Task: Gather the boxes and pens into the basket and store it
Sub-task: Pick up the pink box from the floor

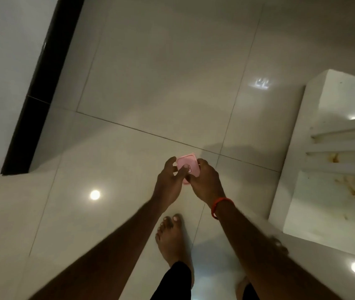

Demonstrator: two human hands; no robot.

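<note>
A small pink box (pixel 187 165) with a rounded square lid is held in front of me above the tiled floor. My left hand (pixel 169 182) grips its left side, with the thumb across the lid. On the box's right side my right hand (pixel 204 180) is closed, an orange band on its wrist. Neither a basket nor pens are in view.
Glossy pale floor tiles (pixel 150 94) fill the view. A white stained shelf or cabinet (pixel 334 161) stands at the right. A black skirting strip (pixel 42 83) runs along a wall at the left. My bare foot (pixel 172 239) is below the hands.
</note>
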